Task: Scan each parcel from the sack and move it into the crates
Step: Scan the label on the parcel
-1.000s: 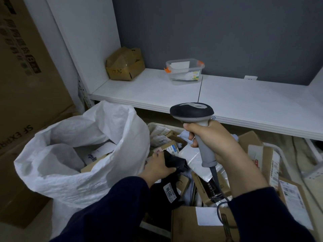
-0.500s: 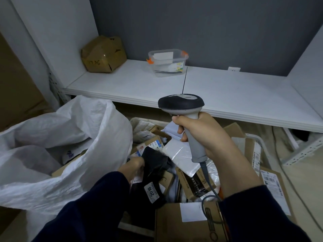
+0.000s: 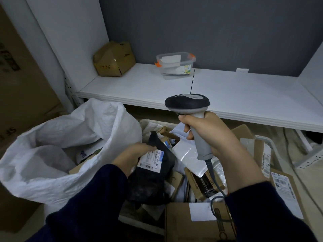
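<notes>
A white shelf runs across the far side, with a crumpled box and a clear tub on it. Below it on the left the sack stands open, its mouth slumped to the near left, with parcels showing inside. Just right of the sack is the crate; only part of its pale rim shows, and boxes and poly-bag parcels are piled in it.

The black parcel is over the left part of the crate, beside the sack's right edge. It is a soft dark bag whose long axis runs near to far, with the far end tipped up. Whether it rests on the pile or is lifted clear cannot be told. The left hand grips its left edge, with fingers curled over the top of the white label, which faces up toward the camera.

The right hand is wrapped around the grip of the scanner, held upright above the crate, right of and farther away than the label. The scanner's head points at the shelf, away from the parcel.

The label lies down and to the near left of the scanner head, and the scanner's window is turned away from it. A read probably needs either the right hand to tip the head down and left, or the left hand to raise the parcel in front of it. The left fingers overlap the label's far edge but leave the barcode strip at its near edge uncovered.
</notes>
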